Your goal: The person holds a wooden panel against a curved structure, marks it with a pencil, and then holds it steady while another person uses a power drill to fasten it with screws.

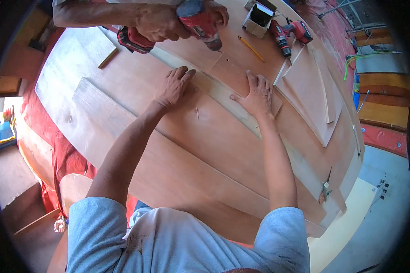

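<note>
Both my arms reach forward over a large plywood sheet [168,159]. My left hand [174,88] rests on the wood with its fingers stretched toward the edge of a long pale wood strip [209,86] that runs diagonally across the sheet. Thumb and fingers spread, my right hand [257,96] lies flat on the far side of that strip, beside a thin wood piece [232,68]. Neither hand holds anything. Opposite me, a co-worker's hand [161,22] is at a red cordless drill [200,22], whose tip points down close to the thin piece.
A pencil [251,49], an open white box [258,20] and a second red drill [282,38] lie at the far right. Angled plywood pieces [312,95] are stacked nearer. A pointed hand tool [324,192] lies near the right edge; a wood block [107,58] is far left.
</note>
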`<state>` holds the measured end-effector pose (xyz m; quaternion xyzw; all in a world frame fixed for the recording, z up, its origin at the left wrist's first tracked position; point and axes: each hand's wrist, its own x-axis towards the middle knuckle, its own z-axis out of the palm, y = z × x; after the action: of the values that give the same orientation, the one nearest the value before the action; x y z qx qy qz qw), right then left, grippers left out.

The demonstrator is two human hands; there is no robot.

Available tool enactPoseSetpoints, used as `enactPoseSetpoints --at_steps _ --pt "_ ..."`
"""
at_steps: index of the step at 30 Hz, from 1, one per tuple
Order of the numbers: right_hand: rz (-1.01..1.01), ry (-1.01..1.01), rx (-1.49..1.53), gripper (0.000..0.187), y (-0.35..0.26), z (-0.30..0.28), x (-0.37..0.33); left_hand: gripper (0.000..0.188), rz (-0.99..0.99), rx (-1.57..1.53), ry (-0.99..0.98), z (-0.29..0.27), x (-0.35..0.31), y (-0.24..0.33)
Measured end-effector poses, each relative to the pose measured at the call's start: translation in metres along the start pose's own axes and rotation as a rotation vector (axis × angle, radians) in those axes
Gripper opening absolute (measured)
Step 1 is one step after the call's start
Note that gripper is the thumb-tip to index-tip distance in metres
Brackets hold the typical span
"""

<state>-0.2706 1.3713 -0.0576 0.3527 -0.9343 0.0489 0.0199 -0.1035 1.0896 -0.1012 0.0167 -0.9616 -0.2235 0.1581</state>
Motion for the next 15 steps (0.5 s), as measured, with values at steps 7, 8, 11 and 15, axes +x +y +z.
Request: enactPoseSetpoints --at_steps 7,8,11,15 --pt "-0.039 -0.049 0.041 0.113 0.015 -0.001 -0.006 0.061 0.014 -0.035 0.009 0.007 0.001 -0.007" --pt "-0.035 -0.031 0.024 0.113 0.017 0.000 -0.007 0.061 -0.022 -0.069 -0.029 0.009 0.002 -0.008" --pt "-0.065 -0.007 0.023 0.112 0.023 0.001 -0.010 0.062 -0.007 -0.007 -0.023 0.010 0.000 -0.007" --pt "-0.098 0.011 0.018 0.111 0.025 0.001 -0.011 0.062 0.002 -0.030 -0.010 0.003 0.000 -0.004"
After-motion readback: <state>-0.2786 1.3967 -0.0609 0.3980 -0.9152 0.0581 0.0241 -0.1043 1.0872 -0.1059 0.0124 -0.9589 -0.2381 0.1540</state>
